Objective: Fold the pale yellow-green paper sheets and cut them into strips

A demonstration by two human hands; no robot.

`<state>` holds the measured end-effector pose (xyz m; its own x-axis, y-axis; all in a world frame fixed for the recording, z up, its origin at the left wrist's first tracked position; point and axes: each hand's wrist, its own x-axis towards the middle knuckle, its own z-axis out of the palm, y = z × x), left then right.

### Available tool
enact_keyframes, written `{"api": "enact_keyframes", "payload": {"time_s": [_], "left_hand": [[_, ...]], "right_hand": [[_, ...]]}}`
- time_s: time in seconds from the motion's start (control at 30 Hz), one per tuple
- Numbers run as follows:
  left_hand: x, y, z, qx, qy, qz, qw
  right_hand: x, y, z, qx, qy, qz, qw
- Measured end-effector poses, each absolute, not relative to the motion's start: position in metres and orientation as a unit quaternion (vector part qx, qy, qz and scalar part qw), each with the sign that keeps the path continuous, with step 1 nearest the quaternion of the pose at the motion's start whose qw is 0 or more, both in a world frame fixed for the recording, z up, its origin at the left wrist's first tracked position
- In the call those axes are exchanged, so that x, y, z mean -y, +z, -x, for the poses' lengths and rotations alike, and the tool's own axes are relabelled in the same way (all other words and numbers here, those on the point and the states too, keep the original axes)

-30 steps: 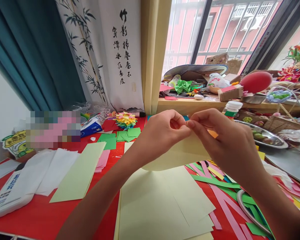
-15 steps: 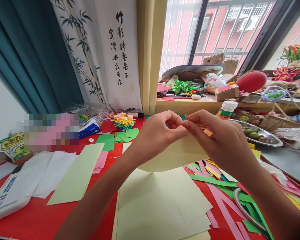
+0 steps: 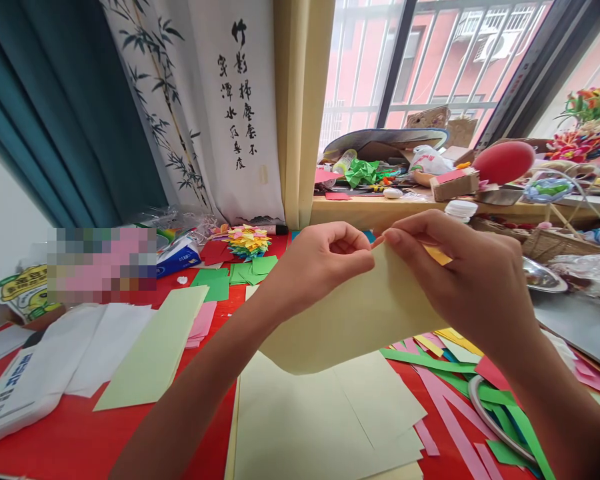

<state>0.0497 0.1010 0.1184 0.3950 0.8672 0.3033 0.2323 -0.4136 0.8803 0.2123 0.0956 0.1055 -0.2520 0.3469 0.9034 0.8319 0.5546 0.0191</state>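
A pale yellow sheet of paper [image 3: 340, 320] hangs between my hands, its lower edge bowed, above a stack of pale yellow paper [image 3: 320, 413]. My left hand [image 3: 327, 260] is closed in a pinch at the sheet's upper edge. Close beside it, my right hand [image 3: 460, 267] pinches the same edge between thumb and forefinger. The fingertips nearly meet, and part of the sheet is hidden behind the hands. On the top sheet of the stack runs a thin slanting line.
Pink and green paper strips [image 3: 445, 393] lie right of the stack near a grey ring [image 3: 475, 400]. Leftward are a pale green sheet [image 3: 155, 353], green squares [image 3: 217, 287] and a white packet [image 3: 20, 387]. A folded-paper ball [image 3: 250, 241] and white-capped bottle [image 3: 461, 210] stand behind.
My right hand has shifted a little right and up along the sheet's edge. The sheet now hangs lower and shows more of its face. My left hand has hardly moved.
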Motion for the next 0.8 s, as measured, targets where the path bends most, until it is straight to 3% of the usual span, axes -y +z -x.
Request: {"api": "enact_keyframes", "payload": {"time_s": [0.8], "left_hand": [[-0.123,0.108,-0.044,-0.387,0.356,-0.73,0.438]], "right_hand": [[-0.12,0.112,-0.245,0.706,-0.214,0.491,0.464]]}}
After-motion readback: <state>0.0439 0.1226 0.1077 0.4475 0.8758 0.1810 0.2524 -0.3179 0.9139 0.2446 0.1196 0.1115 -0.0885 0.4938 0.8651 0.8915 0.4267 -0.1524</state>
